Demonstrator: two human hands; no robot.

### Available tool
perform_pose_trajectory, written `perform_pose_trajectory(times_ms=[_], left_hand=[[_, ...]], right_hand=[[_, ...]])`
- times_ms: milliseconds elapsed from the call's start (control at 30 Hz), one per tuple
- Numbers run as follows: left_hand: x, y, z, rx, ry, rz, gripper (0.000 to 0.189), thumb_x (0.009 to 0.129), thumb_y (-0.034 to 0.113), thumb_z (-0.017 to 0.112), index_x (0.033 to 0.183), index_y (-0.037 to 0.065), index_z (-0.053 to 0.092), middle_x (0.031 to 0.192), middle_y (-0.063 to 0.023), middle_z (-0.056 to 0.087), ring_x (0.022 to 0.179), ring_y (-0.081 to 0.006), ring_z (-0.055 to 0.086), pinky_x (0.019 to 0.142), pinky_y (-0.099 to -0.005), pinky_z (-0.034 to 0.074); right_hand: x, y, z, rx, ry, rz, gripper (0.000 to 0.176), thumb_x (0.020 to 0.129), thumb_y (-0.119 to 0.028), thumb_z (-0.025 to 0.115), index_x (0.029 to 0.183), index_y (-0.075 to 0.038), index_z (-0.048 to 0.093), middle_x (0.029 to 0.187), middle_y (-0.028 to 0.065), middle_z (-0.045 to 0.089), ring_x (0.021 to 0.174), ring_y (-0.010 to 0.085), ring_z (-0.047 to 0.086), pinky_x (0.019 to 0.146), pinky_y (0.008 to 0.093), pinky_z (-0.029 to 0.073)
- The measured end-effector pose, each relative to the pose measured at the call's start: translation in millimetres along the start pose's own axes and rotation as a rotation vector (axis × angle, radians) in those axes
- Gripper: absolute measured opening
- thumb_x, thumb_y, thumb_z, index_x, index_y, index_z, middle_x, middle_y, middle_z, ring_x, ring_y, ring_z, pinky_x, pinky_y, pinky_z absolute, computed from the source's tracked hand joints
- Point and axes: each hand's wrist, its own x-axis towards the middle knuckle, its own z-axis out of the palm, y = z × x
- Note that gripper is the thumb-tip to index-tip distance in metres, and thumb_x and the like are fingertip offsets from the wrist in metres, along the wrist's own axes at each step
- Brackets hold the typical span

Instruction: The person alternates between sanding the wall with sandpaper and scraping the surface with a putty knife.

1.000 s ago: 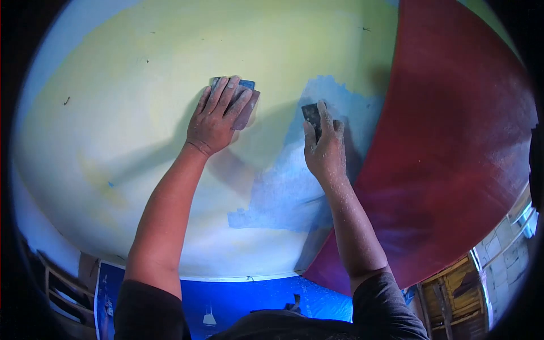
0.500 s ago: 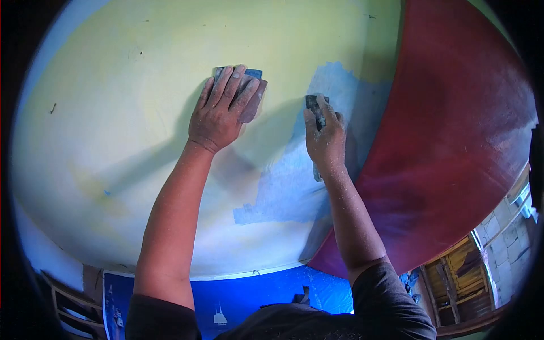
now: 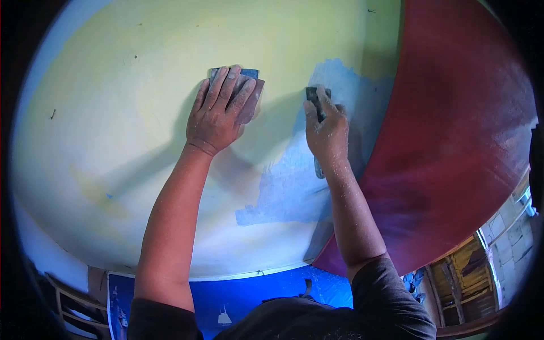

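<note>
My left hand (image 3: 215,116) lies with its fingers spread over a folded sheet of sandpaper (image 3: 249,105), brownish with a dark blue edge, and presses it against the pale yellow wall (image 3: 141,136). Dust coats the fingers. In my right hand (image 3: 327,127) is a putty knife (image 3: 317,94) with a dark, broad blade against the wall; its handle end shows below the palm. Beside and under this hand is a light blue-grey patch (image 3: 289,192) with ragged edges. White specks cover my right hand and forearm.
A dark red panel (image 3: 442,141) borders the pale wall on the right. Below hangs or lies a blue sheet (image 3: 249,300) with a white sailboat print. Wooden boards (image 3: 464,283) and grey blocks (image 3: 504,238) show at lower right, a wooden rack (image 3: 76,311) at lower left.
My right hand has moved slightly up the wall with the putty knife. My left hand and the sandpaper have shifted a little to the left.
</note>
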Motion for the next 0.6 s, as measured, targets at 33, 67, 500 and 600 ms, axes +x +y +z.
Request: perform_pose_trajectory(times_ms=[33,67,500,600], left_hand=[[-0.8,-0.3,-0.6,0.005,-0.01,0.0,0.066,0.097,0.019,0.067,0.162,0.028,0.055,0.174,-0.0077,0.045,0.161,-0.0323,0.041,0.129,-0.0551,0.034],[-0.6,-1.0,-1.5,0.009,-0.018,0.001,0.066,0.097,0.019,0.067,0.162,0.028,0.056,0.174,-0.0078,0.045,0.161,-0.0324,0.041,0.129,-0.0551,0.034],[-1.5,-4.1,3.3,0.067,-0.004,0.016,0.069,0.095,0.027,0.072,0.162,0.031,0.054,0.173,-0.0044,0.046,0.161,-0.0284,0.042,0.13,-0.052,0.034],[-1.0,-2.7,2.8,0.042,0.017,0.013,0.07,0.095,0.027,0.071,0.162,0.031,0.054,0.173,-0.0045,0.046,0.161,-0.0283,0.042,0.13,-0.0519,0.034]], right_hand=[[1.4,-2.9,-1.2,0.022,-0.018,0.031,0.048,0.106,-0.023,0.071,0.148,0.0,0.067,0.101,0.0311,0.069,0.093,0.0428,0.072,0.083,0.0485,0.059],[4.0,-9.1,-5.7,0.043,-0.034,0.063,0.048,0.106,-0.023,0.071,0.148,0.0,0.067,0.102,0.0315,0.069,0.093,0.0431,0.072,0.083,0.0489,0.059],[-1.8,-17.9,-12.3,-0.014,-0.102,0.143,0.049,0.105,-0.02,0.07,0.151,-0.001,0.065,0.11,0.0345,0.068,0.101,0.0485,0.07,0.089,0.0512,0.058],[6.0,-11.1,-7.5,-0.025,-0.078,0.081,0.049,0.106,-0.02,0.069,0.151,-0.001,0.065,0.113,0.0353,0.067,0.101,0.0494,0.071,0.09,0.0512,0.059]])
